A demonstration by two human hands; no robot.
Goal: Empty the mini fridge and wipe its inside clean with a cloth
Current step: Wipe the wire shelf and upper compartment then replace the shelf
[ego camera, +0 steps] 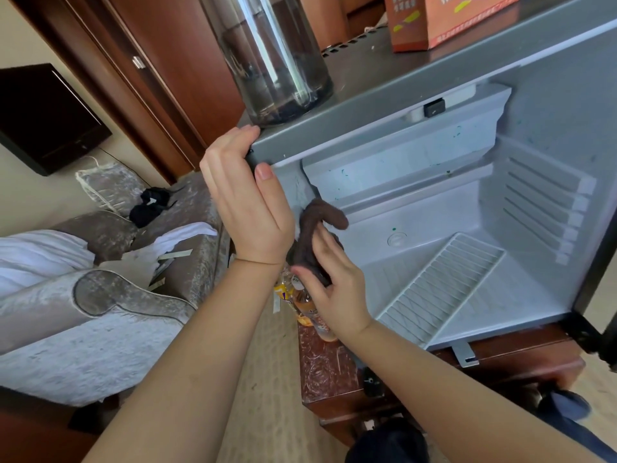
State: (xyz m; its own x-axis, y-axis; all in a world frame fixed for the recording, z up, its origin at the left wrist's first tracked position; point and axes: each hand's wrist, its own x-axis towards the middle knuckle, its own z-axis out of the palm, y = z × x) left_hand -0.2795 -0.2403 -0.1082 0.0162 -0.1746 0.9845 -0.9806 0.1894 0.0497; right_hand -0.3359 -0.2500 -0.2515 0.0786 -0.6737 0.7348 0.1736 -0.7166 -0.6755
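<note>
Forearms [187, 362] come up from the bottom edge; the left hand [247, 202] grips the fridge [434, 208] by its top corner at centre frame, steadying it. Just below, the right hand [337, 295] clutches the brown cloth [322, 218] against the inner left wall. Soft, light, floppy stuff, I'd say: best wadded in the palm, so no tail drags.

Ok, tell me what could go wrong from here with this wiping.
1. The tall glass jar stands near the top edge of the fridge, just above the left hand gripping that corner; a jolt might topple it.
2. The white rack lies on the fridge floor; the cloth in the right hand could snag it.
</note>
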